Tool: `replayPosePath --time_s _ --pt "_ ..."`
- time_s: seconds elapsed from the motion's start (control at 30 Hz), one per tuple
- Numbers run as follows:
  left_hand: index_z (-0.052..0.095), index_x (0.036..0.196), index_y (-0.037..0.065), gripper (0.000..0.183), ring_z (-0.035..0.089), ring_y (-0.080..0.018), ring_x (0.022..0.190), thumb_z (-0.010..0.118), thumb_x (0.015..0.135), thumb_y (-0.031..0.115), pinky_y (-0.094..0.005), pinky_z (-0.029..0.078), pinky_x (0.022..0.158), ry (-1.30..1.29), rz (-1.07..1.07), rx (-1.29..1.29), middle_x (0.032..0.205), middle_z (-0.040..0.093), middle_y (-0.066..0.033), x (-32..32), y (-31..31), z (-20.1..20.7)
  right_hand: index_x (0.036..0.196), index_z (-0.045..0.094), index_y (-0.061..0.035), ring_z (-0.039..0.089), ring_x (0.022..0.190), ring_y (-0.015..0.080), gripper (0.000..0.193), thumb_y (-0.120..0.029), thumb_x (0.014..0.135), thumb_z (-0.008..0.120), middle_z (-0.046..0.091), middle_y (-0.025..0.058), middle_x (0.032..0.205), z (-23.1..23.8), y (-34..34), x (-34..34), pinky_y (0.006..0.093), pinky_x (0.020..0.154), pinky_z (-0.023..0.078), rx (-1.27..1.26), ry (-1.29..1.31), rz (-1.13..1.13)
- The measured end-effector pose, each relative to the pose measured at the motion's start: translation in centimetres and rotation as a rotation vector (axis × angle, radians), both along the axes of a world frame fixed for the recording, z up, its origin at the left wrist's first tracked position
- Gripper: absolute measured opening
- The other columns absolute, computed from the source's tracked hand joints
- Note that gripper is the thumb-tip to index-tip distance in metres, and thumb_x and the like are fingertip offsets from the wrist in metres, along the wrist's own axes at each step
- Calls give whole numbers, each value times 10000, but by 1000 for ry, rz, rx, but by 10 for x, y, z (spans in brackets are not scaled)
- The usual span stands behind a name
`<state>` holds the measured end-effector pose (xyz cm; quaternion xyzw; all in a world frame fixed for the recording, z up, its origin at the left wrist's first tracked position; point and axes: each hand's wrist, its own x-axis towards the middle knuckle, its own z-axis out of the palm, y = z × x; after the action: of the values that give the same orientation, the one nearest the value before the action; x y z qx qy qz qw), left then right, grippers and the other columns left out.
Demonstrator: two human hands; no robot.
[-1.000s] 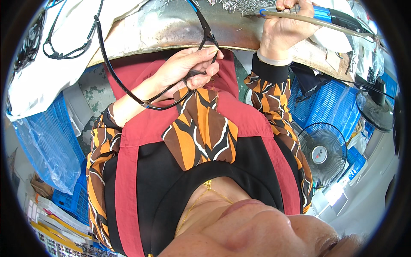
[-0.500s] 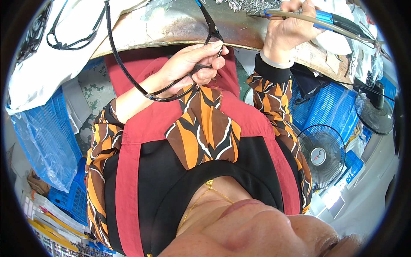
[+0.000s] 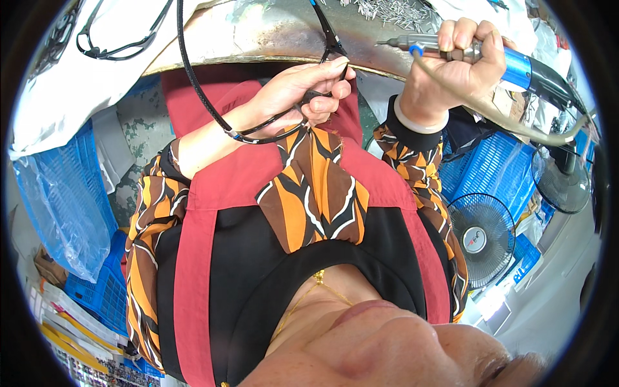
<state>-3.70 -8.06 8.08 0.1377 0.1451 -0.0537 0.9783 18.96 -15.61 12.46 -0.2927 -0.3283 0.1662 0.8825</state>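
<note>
My left hand (image 3: 293, 93) is closed on a pair of black glasses (image 3: 333, 42), pinching them between thumb and fingers near a hinge. One slender black arm of the glasses points away over the table edge, and the thin frame loops round past my wrist. To the right, my right hand (image 3: 454, 80) wraps round a blue and black power screwdriver (image 3: 518, 68), its thin bit pointing left. A beige hose (image 3: 509, 126) runs across it. The bit lies just this side of a heap of small silver screws (image 3: 393, 13), apart from the glasses.
Another pair of black glasses (image 3: 106, 53) lies on white cloth (image 3: 48, 122) at the far left. The worn metal table (image 3: 258, 48) has a curved front edge. Blue crates (image 3: 483, 171) and two fans (image 3: 480, 240) stand low on the right; another blue crate (image 3: 97, 297) sits left.
My right hand has drawn the screwdriver back from the screws, toward me and slightly right, and turned it. My left hand keeps its hold on the glasses, shifted slightly right in the picture.
</note>
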Motion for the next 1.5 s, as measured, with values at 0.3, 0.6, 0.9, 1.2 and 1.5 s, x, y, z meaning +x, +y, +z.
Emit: replayPosePath --time_s 0.3,0.6,0.9,1.2,1.5 --pt "613 1127 47 281 432 -43 584 572 1083 322 -191 348 501 -65 25 -41 868 631 -20 0 -2 -4 1171 492 -128 472 541 126 264 -25 950 594 531 38 740 -20 14 -27 274 450 417 -116 -52 -130" --pt "615 1135 41 279 438 -47 574 584 1077 312 -194 351 499 -53 28 -42 866 636 -23 0 -3 -2 1241 477 -159 491 605 129 296 -55 977 560 530 32 774 -26 6 -23 267 483 436 -196 66 -180" --pt "616 1130 50 283 448 -41 586 584 1077 327 -196 355 500 -95 18 -100 867 628 -22 1 -4 -5 1265 522 -229 524 597 127 301 -88 1000 509 560 35 839 -9 5 -29 256 419 418 10 32 60" --pt "604 1151 52 301 453 -43 598 585 1075 343 -194 349 496 -104 -22 -72 865 589 -5 1 -3 -5 1254 549 -203 486 552 128 313 -64 978 505 509 24 782 -3 11 -34 245 387 400 20 0 4" --pt "582 1164 49 319 436 -41 591 531 1099 357 -184 332 481 -188 -43 -93 864 557 5 1 -6 -8 1244 563 -218 465 562 127 302 -63 994 490 486 7 758 -4 7 -32 249 414 420 46 -37 85"
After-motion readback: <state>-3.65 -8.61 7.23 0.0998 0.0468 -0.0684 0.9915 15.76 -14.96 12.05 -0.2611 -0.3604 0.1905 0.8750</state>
